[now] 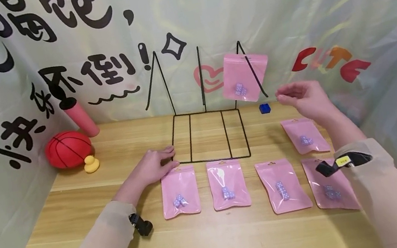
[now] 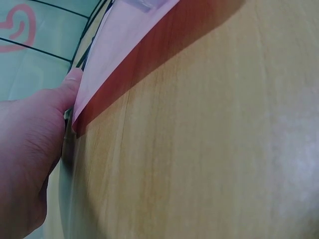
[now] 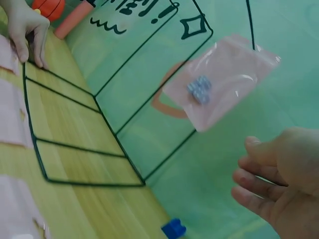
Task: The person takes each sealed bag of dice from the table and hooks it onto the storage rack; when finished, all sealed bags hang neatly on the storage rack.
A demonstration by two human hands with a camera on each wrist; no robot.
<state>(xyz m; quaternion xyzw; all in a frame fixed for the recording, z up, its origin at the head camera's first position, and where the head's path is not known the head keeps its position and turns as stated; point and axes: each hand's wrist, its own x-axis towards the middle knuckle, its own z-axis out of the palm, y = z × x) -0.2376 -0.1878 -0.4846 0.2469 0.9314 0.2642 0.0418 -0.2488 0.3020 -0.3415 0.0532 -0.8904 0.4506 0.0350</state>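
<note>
A black wire display rack [image 1: 212, 160] stands on the table. My left hand [image 1: 154, 165] holds its front left corner between thumb and fingers, close to the top of a pink zip bag [image 1: 179, 187]. From the rack's right hook hangs another pink zip bag [image 1: 244, 74] with pale purple dice [image 1: 240, 89] inside. My right hand [image 1: 305, 100] is in the air right of that bag, touching nothing; its fingers are loosely bent in the right wrist view. Several more pink bags of dice lie in front, among them a middle bag [image 1: 227, 180] and a bag [image 1: 282, 184] further right.
A small blue block [image 1: 265, 108] sits right of the rack. At the back left are a red ball [image 1: 68, 149], a yellow rubber duck [image 1: 91, 163] and a pink cylinder with a black top [image 1: 81, 118]. A printed cloth [image 1: 281, 6] hangs behind the table.
</note>
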